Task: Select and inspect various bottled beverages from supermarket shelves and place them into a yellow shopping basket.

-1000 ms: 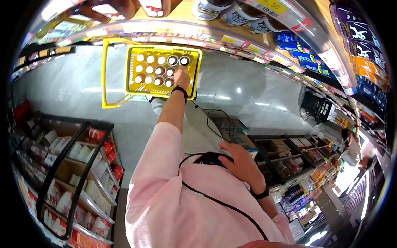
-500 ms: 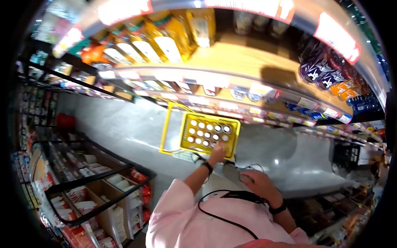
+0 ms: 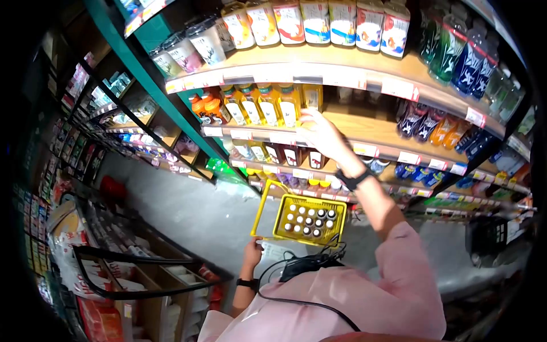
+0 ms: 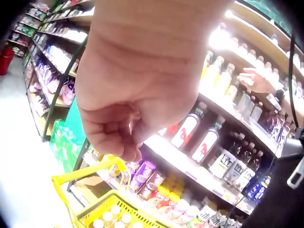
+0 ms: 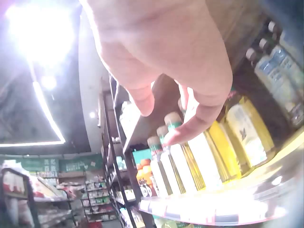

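My right hand [image 3: 322,134] reaches up to a shelf, close in front of a row of yellow drink bottles [image 3: 289,108] with white labels. In the right wrist view its thumb and fingers are apart, with the fingertips overlapping the capped bottles [image 5: 249,135]. My left hand [image 3: 252,252] hangs low near the end of the yellow handle [image 3: 261,211] of a shopping basket [image 3: 276,227]. Seen from the left wrist, its fingers are loosely curled over nothing, above the basket handle [image 4: 92,167]. Several white- and dark-capped bottles [image 3: 310,220] stand upright in the basket.
Shelves of drinks rise ahead, with white bottles [image 3: 317,25] above and purple-labelled bottles [image 3: 411,119] to the right. A black rail [image 3: 137,293] and bins of packets stand at lower left. The basket is on the grey floor [image 3: 188,199]. A dark cable crosses my pink shirt [image 3: 342,296].
My left hand has left the bottles in the basket and moved left beside its handle. My right hand has risen from my waist to the shelf. The head view has tilted up towards the shelves.
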`<state>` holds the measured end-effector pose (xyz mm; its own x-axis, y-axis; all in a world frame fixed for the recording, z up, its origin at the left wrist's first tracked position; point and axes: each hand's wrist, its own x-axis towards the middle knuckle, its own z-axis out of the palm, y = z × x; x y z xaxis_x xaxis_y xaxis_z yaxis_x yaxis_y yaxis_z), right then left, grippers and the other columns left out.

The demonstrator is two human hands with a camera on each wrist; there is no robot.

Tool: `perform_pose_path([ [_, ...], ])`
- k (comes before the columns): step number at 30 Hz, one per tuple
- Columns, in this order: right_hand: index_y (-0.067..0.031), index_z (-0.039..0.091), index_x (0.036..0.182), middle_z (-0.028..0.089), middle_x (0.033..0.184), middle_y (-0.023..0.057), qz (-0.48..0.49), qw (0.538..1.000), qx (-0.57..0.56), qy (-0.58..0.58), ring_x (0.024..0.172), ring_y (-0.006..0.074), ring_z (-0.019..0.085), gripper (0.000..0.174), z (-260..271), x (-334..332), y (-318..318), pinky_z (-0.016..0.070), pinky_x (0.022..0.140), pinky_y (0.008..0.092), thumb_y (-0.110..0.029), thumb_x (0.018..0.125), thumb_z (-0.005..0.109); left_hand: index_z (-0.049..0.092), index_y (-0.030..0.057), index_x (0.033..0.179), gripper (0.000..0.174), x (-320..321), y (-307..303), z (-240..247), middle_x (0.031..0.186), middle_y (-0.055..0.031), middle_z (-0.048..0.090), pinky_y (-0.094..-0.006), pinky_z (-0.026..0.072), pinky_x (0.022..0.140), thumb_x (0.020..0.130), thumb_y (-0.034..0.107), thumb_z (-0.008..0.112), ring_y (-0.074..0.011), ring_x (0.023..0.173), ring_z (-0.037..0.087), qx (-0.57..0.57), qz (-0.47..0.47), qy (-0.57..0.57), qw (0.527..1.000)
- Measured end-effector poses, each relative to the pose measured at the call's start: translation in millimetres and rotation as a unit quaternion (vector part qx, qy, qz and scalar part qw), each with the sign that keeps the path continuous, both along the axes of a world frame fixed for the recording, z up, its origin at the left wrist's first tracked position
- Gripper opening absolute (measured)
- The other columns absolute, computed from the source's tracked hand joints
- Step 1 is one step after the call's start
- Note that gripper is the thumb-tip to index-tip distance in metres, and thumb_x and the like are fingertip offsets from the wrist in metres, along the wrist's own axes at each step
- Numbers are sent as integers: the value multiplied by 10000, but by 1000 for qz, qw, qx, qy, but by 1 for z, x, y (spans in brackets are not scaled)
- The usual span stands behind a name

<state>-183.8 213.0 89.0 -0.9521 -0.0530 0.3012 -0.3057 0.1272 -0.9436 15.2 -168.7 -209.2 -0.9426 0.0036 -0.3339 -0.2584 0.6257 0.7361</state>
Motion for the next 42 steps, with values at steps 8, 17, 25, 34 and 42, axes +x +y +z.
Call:
perform_pose_path([
  [8,31,465,1178,527,1183,277,-337,924,168,62,1085,448,566,604,3,-81,-62,486,895,503,-237,748,796,662,100,1067,186,-16,16,28,849,-134,707,-382,531,746,916,151,566,-277,816,694,100,-70,15,992],
  [17,43,591,1055,608,1118,286,-352,905,239,-12,1044,441,610,529,20,-74,-56,517,875,485,-294,711,808,688,87,1044,177,8,29,-4,921,-140,715,-381,536,768,931,183,593,-289,846,694,56,-206,-59,975],
  [25,29,457,1289,624,1118,318,-253,933,255,4,1078,437,613,716,11,-68,-52,508,927,466,-235,726,810,696,100,1052,180,22,35,15,978,-128,719,-383,533,797,920,153,586,-300,903,690,37,-221,-50,973],
  [34,-112,507,1364,553,1293,164,-218,900,239,293,1175,352,556,737,32,31,-48,470,995,410,-50,693,807,588,109,1281,344,8,29,40,849,-92,653,-312,516,657,938,121,593,-178,693,635,148,-104,91,979],
  [42,-25,326,1381,562,1229,113,38,973,-228,26,1145,193,553,780,41,206,-44,437,1000,351,-84,742,770,604,15,1200,258,-31,109,281,843,24,581,-195,448,572,956,99,621,-58,677,545,357,-19,262,897],
])
